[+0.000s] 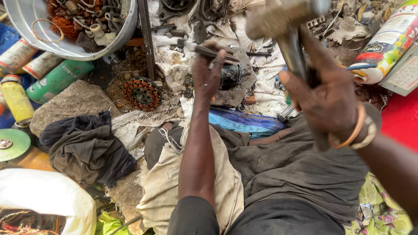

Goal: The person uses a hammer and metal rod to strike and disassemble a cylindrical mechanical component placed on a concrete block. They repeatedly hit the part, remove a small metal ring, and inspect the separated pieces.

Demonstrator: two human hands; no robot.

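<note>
Fingers: the left hand (208,75) has its fingers (220,58) pinched round a dark metal punch (214,53), holding it slanted over the work; the right hand (327,102) has its fingers wrapped tight round the handle of a hammer (278,19), raised close to the camera and blurred.

Work piece: a small dark motor part (230,76) sits on a flat grey slab (237,89) on the ground, just beside the left hand and under the punch tip.

Handling: the hammer looks heavy at the head and stiff in the shaft, best gripped low on the handle as it is now. The punch looks thin, hard and probably greasy, so it may slip; a hold at mid-length keeps the knuckles off the struck end. The motor part seems dense and rigid, and loose on the slab.

Around: a round copper-wound stator (142,93) lies to the left of the slab, near a grey stone (69,104). A metal basin (65,48) of scrap stands behind it. A dark cloth (87,148) lies bunched below the stone. Spray cans (56,78) lie at the far left.

Wrist: bangles (361,130) circle the right wrist.
</note>
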